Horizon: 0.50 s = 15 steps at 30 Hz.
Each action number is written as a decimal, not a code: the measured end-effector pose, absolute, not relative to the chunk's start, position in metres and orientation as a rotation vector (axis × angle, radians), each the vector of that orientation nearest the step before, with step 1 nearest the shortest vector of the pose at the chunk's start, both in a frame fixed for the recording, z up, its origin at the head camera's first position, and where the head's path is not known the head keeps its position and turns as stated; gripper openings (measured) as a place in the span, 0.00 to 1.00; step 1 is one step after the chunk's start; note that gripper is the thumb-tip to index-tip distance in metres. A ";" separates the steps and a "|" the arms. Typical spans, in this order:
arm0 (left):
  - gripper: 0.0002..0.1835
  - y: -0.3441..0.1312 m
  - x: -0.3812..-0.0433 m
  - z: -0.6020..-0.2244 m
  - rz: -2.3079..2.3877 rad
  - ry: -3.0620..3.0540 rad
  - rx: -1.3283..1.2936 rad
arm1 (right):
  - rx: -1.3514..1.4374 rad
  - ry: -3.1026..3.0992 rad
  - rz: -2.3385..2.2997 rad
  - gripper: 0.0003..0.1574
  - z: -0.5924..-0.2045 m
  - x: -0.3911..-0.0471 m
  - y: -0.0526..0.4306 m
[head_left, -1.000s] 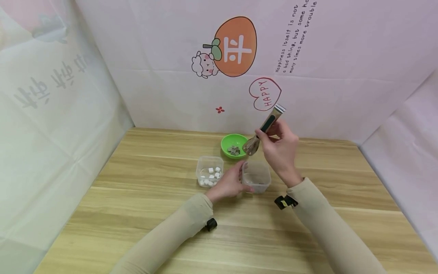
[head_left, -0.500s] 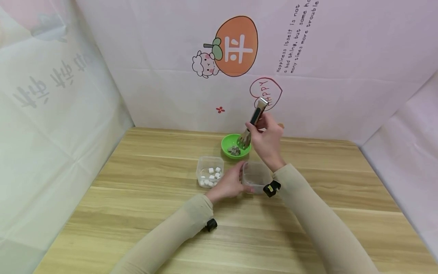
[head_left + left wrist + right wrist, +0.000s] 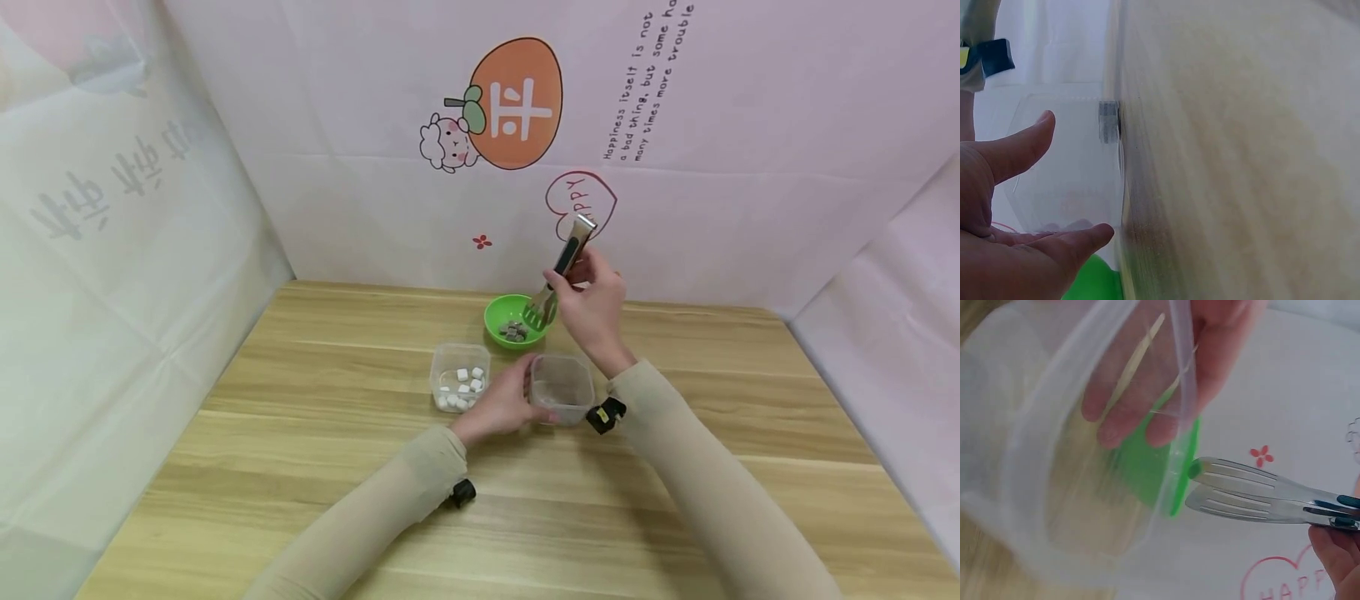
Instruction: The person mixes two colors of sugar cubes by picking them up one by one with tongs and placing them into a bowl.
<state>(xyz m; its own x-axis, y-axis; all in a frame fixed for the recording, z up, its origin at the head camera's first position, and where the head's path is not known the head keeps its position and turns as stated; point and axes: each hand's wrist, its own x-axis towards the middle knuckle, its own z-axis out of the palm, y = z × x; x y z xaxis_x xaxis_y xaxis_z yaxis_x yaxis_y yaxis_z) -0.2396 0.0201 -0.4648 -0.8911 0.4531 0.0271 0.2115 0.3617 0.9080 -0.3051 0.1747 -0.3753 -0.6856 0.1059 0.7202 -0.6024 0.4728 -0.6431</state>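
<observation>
While our left hand grips the clear tub by its side, our right hand pinches metal tongs, tips beside grey pieces at the green bowl.

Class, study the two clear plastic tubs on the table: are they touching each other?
Apart. The head view shows wooden tabletop and the left hand between the left tub and the right tub.
</observation>
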 end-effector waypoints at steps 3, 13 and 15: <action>0.55 0.020 -0.240 -0.464 1.552 2.390 0.601 | 0.442 -1.989 1.263 0.16 -0.370 -0.292 0.179; 0.58 0.020 -0.240 -0.467 1.509 2.425 0.555 | 0.479 -1.947 1.249 0.20 -0.365 -0.240 0.197; 0.57 0.020 -0.240 -0.467 1.504 2.432 0.560 | 0.477 -1.954 1.246 0.23 -0.366 -0.233 0.201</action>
<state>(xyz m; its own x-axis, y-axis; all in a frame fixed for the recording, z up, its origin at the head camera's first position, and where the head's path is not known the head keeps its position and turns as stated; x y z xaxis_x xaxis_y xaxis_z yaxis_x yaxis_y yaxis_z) -0.2395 0.0201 -0.4666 -0.9012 0.4334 0.0072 0.1999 0.4009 0.8940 -0.2329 0.2007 -0.3656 -0.6445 0.0832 0.7601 -0.6541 0.4548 -0.6044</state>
